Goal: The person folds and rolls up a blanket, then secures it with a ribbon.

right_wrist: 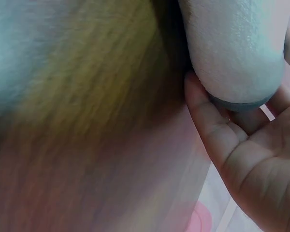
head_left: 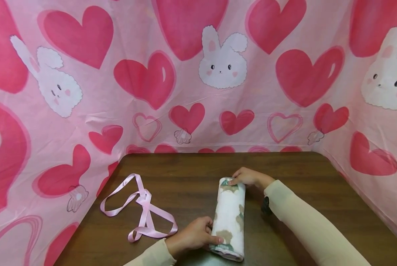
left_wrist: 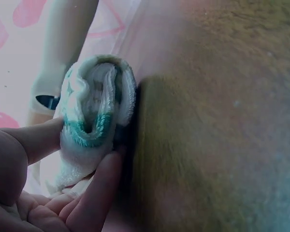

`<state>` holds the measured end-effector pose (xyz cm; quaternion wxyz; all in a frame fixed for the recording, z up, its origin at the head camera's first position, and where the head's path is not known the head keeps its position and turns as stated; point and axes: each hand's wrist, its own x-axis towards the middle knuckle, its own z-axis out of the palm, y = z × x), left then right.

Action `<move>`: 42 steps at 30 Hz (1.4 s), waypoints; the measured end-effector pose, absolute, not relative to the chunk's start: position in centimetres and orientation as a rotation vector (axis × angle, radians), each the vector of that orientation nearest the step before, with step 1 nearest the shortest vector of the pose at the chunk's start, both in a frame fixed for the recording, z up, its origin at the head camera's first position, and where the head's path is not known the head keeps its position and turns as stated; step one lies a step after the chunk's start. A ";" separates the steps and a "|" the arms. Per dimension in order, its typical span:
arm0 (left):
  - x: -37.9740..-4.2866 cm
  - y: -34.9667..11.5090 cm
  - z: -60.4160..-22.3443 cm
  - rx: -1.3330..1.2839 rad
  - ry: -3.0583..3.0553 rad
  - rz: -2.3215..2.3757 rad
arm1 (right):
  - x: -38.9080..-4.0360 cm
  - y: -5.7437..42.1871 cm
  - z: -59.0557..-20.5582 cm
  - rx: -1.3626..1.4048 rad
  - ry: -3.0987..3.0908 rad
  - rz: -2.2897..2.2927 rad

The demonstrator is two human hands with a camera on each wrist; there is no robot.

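Observation:
A rolled white towel with tan and green patches lies lengthwise on the table, pointing away from me. My left hand grips its near end, thumb on top and fingers at the left side. In the left wrist view the folded layers of the rolled towel show at that end, between thumb and fingers. At the far end my right hand holds the roll, thumb on top. The right wrist view has the right hand with its fingers curled about the towel's rounded end.
A pink satin ribbon lies in loose loops on the left part of the dark wooden table. Pink cloth printed with hearts and rabbits hangs behind and along both sides of the table.

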<state>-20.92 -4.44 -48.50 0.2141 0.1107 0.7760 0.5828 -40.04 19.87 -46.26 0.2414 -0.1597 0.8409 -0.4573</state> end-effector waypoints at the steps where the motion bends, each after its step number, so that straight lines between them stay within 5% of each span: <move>1: -21.0 -4.4 -48.5 0.308 2.159 1.617 | -40.1 19.8 -46.2 -0.442 2.297 -1.250; 42: -22.1 -2.9 -48.8 0.221 2.075 1.726 | -42.6 18.7 -46.8 -0.466 2.468 -1.244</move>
